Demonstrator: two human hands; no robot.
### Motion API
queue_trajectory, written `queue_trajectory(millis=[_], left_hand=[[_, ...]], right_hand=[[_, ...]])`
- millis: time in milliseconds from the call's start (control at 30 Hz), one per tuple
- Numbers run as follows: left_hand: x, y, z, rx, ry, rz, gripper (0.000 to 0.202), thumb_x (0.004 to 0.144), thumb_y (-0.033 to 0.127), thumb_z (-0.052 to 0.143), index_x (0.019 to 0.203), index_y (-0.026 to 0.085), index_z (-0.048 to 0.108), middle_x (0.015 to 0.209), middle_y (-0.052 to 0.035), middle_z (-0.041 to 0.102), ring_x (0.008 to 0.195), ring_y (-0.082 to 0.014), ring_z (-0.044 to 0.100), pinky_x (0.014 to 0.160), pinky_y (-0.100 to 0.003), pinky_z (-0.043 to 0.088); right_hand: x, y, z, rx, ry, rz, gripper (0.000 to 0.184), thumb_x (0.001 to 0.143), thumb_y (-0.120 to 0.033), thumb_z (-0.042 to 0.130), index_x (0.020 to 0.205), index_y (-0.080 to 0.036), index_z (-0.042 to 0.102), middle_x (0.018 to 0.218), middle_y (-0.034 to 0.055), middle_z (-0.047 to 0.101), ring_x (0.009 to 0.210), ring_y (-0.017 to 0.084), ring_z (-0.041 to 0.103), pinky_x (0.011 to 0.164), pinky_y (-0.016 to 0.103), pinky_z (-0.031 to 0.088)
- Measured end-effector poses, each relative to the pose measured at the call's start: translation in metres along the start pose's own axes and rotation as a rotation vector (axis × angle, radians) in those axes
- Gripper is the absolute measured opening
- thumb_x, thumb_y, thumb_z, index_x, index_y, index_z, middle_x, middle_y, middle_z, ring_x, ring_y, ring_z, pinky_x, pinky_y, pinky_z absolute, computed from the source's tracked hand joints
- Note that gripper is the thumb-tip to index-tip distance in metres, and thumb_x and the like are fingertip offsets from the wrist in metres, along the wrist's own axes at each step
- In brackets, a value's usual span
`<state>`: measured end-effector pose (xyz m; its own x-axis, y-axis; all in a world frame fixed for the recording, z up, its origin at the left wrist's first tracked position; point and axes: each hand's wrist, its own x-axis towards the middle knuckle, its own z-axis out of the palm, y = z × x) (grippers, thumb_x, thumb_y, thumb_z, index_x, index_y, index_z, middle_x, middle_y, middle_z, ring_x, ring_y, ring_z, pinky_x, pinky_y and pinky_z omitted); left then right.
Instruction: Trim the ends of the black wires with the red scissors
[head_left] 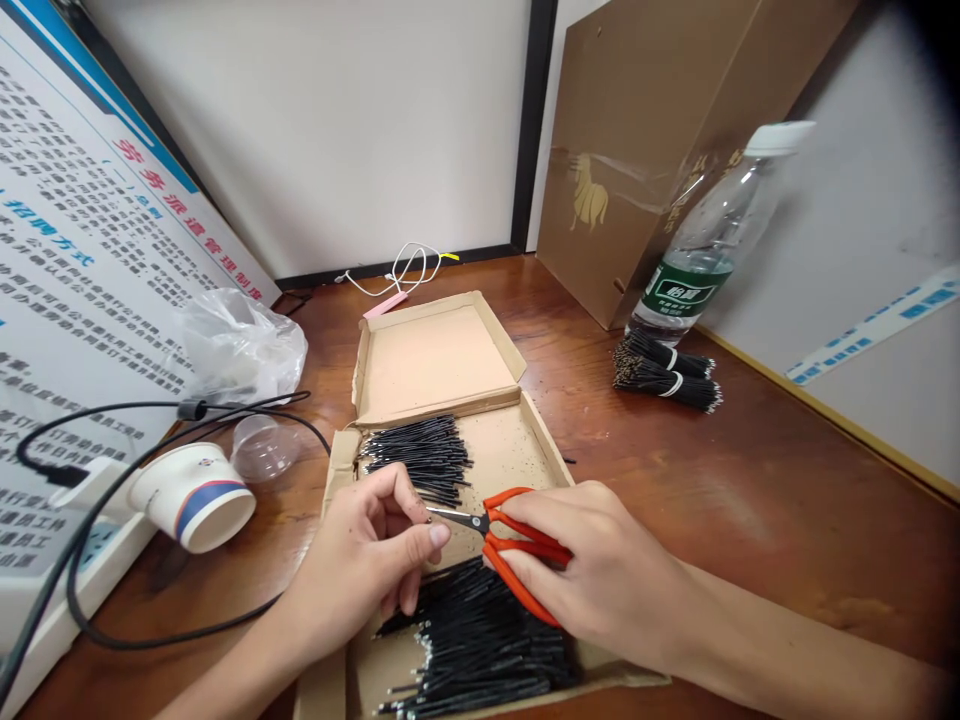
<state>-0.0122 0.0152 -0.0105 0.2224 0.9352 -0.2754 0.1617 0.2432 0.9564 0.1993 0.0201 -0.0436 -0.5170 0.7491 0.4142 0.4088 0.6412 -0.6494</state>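
My right hand (600, 560) is wrapped round the orange handles of a pair of scissors (525, 535), its fingers in the loops. The blades point left and reach the fingertips of my left hand (379, 545). Thumb and forefinger of that hand pinch a thin black wire, of which only a small dark end shows at the blades. Both hands are over an open cardboard box (544, 435). Inside it, a pile of short black wires (420, 455) lies at the far left. A larger pile of black wires (487, 640) with bare silvery ends lies nearer, below my hands.
Two banded wire bundles (667, 378) lie at the right by a water bottle (690, 250) and a tall brown box (622, 150). At the left are a tipped paper cup (199, 497), a clear plastic cup (264, 450), a plastic bag (247, 345) and a black cable (187, 630). A white cord (412, 265) lies behind.
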Motion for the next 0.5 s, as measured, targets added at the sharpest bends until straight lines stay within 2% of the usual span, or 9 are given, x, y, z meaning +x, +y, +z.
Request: queue_trajectory(millis=[200,267,400,500], left_hand=[[-0.004,0.0,0.0,0.09,0.028,0.044,0.029,0.08,0.026,0.071,0.072,0.019,0.045,0.056,0.0036,0.061,0.033,-0.0072,0.05,0.031,-0.013,0.033],[-0.005,0.001,-0.002,0.272,0.057,0.165,0.024,0.083,0.024,0.068,0.069,0.018,0.049,0.057,0.003,0.059,0.039,-0.0084,0.052,0.037,-0.016,0.037],[-0.001,0.004,-0.011,0.847,0.042,0.578,0.014,0.091,0.015,0.058,0.08,0.018,0.066,0.07,-0.0033,0.066,0.062,-0.0151,0.059,0.059,-0.025,0.044],[0.009,0.0,-0.016,1.066,0.013,0.621,0.017,0.093,0.014,0.054,0.09,0.018,0.07,0.086,-0.0077,0.068,0.073,-0.0183,0.062,0.066,-0.028,0.046]], right_hand=[[0.0,0.001,-0.003,0.038,0.017,0.02,0.022,0.088,-0.017,0.051,0.067,-0.017,0.059,0.057,-0.0027,0.052,0.05,0.01,0.041,0.051,0.024,0.034],[0.003,0.001,-0.004,0.075,0.056,0.087,0.023,0.088,-0.018,0.054,0.065,-0.017,0.058,0.054,-0.0049,0.046,0.048,0.009,0.037,0.049,0.023,0.032],[0.01,0.002,-0.006,0.202,0.133,0.216,0.028,0.085,-0.024,0.06,0.058,-0.017,0.055,0.051,-0.0067,0.032,0.047,0.008,0.027,0.042,0.021,0.026],[0.012,0.003,-0.005,0.229,0.138,0.226,0.027,0.085,-0.027,0.06,0.06,-0.015,0.058,0.052,-0.0061,0.031,0.048,0.008,0.027,0.041,0.021,0.025]])
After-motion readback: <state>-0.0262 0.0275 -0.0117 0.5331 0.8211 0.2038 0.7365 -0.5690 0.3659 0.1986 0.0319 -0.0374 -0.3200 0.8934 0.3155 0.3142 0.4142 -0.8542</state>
